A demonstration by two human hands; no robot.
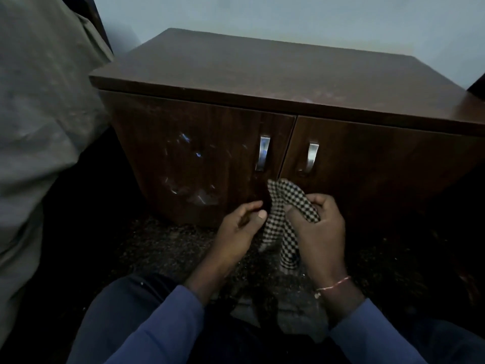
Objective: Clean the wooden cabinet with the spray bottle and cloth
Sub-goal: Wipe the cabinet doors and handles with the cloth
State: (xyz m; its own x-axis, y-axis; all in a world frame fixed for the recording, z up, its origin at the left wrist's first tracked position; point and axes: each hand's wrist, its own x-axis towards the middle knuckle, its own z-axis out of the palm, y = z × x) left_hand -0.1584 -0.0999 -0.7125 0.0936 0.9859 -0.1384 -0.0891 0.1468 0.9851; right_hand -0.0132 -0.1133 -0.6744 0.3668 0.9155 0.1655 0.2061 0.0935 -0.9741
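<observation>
A dark wooden cabinet [262,82] with two doors and two metal handles [262,153] stands before me against a pale wall. Wet smears glint on its left door [191,169]. In front of the doors' lower edge my right hand [319,227] grips a black-and-white checked cloth [284,198], which bunches above my fingers and hangs down below them. My left hand [240,229] is just left of the cloth with its thumb and fingers curled near the cloth's edge; whether it pinches the cloth is unclear. No spray bottle is in view.
A grey-green sheet [39,127] drapes over furniture at the left, close to the cabinet's side. A dark speckled floor [162,240] lies under the cabinet and my knees. Another dark piece of furniture [479,85] shows at the right edge.
</observation>
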